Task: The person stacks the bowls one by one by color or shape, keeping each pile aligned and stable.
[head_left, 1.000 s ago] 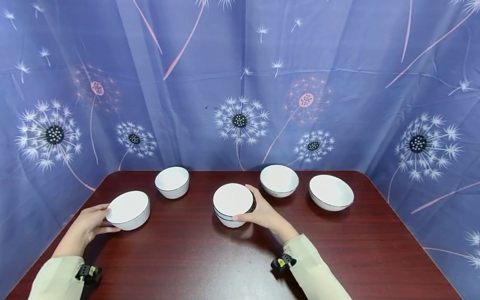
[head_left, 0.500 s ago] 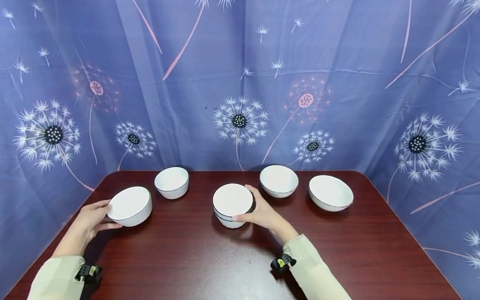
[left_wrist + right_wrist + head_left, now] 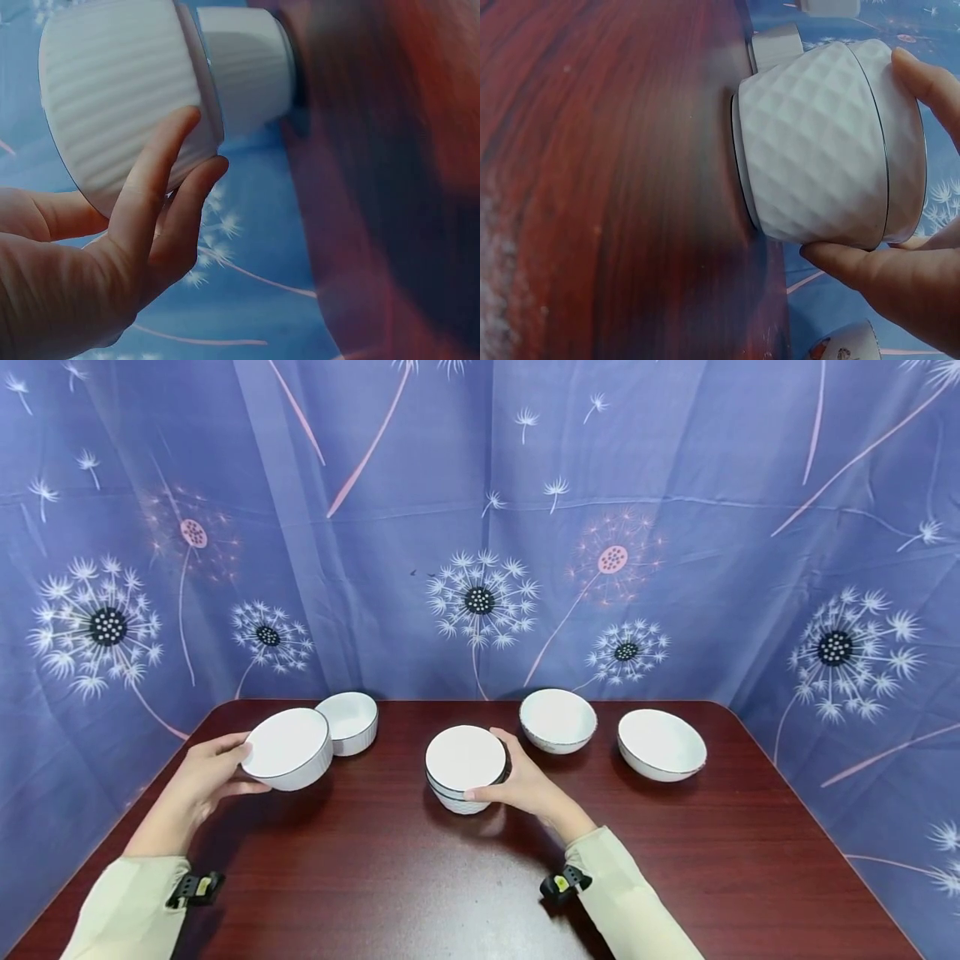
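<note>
My left hand (image 3: 206, 781) holds a white ribbed bowl (image 3: 287, 749) with a dark rim, thumb at the rim and fingers against its side. Raised above the table, the bowl overlaps a second ribbed bowl (image 3: 352, 722) behind it. In the left wrist view, fingertips (image 3: 184, 120) press on the held bowl's ribbed wall. Mid-table, my right hand (image 3: 521, 781) grips a stack of two bowls (image 3: 465, 760) from the right side. The lower bowl (image 3: 817, 142) shows a diamond relief in the right wrist view, and the upper bowl (image 3: 901, 142) sits nested in it.
Two more white bowls stand at the back right: a rounder bowl (image 3: 558, 720) and a wider, shallower bowl (image 3: 662, 745). The dark red-brown table (image 3: 375, 877) ends at a blue dandelion-print curtain (image 3: 375, 568) along the back and sides.
My left hand has lifted the ribbed bowl and carried it right and toward the back, so it now overlaps the other ribbed bowl. My right hand and the stack have stayed put.
</note>
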### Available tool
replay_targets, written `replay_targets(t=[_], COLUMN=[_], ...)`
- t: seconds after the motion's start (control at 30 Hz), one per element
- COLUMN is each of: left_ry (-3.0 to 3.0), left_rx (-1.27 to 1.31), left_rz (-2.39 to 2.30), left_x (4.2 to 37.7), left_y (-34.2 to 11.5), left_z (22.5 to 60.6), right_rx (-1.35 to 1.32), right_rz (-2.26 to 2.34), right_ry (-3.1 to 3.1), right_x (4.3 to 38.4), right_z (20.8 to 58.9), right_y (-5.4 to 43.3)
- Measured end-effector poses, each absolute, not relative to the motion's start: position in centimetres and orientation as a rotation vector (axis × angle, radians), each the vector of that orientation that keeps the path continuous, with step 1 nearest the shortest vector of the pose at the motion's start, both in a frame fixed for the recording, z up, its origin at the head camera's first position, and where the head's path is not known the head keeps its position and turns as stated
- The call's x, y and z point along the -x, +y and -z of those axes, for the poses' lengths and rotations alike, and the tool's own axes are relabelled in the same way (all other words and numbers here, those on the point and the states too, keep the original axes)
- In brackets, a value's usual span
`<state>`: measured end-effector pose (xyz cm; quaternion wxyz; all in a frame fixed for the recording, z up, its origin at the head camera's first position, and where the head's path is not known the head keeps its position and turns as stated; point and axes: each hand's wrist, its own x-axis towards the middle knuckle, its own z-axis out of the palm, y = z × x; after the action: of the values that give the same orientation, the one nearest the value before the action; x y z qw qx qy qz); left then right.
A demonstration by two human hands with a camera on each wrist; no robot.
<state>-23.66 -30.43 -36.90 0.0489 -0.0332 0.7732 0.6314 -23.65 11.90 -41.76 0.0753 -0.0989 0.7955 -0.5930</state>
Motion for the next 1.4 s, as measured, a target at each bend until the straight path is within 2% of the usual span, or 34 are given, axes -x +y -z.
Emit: replay_targets(t=[0.77, 1.4], left_ry=[2.335, 2.192], left_rx=[-0.165, -0.25], left_rz=[-1.998, -1.995], left_x=[25.0, 26.8], left_y=[-21.2, -13.6], left_z=[33.5, 33.8], right_rx=[0.283, 0.292], right_rz=[1.772, 1.78], right_ry=[2.376, 2.348], right_x=[23.8, 23.7], right_z=[41.9, 41.7], right_y=[11.9, 11.9])
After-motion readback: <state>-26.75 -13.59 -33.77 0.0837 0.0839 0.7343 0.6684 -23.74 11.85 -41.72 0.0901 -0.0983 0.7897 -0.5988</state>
